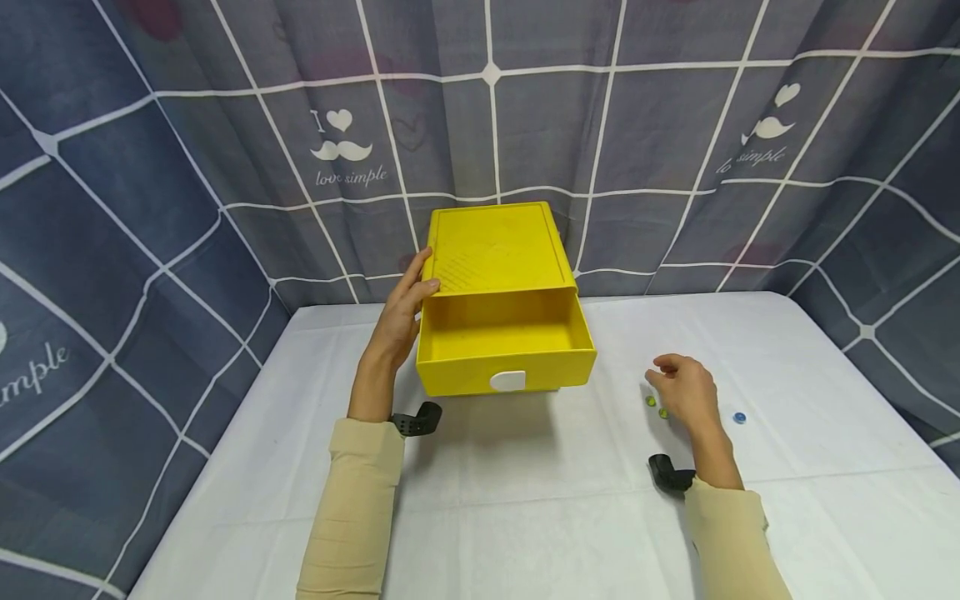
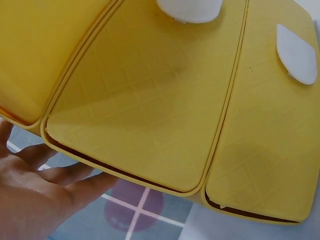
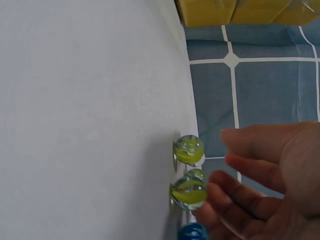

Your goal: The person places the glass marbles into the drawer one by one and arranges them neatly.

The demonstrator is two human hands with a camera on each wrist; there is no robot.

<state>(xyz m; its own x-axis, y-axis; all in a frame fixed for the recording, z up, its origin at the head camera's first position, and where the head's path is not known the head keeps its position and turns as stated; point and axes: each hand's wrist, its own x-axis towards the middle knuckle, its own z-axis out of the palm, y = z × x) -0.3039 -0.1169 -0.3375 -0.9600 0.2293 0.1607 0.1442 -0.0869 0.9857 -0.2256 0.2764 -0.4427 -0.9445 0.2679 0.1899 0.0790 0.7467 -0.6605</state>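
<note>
A yellow drawer unit [image 1: 498, 250] stands on the white table, its top drawer [image 1: 506, 375] pulled out and bare inside. Two lower drawers show shut in the left wrist view, each with a white handle. My left hand [image 1: 397, 321] rests against the unit's left side, its thumb near the top edge and its fingers extended. Over the right part of the table, my right hand [image 1: 684, 390] hovers with loosely bent fingers and nothing between them. Close beneath it lie green-and-clear glass marbles [image 3: 189, 149]. A blue marble [image 1: 739, 417] lies to the right of this hand.
The white cloth-covered table [image 1: 555, 533] ends at a dark grey checked curtain [image 1: 540, 125] behind the unit. More curtain hangs along the left and right sides. Black cameras are strapped to both wrists.
</note>
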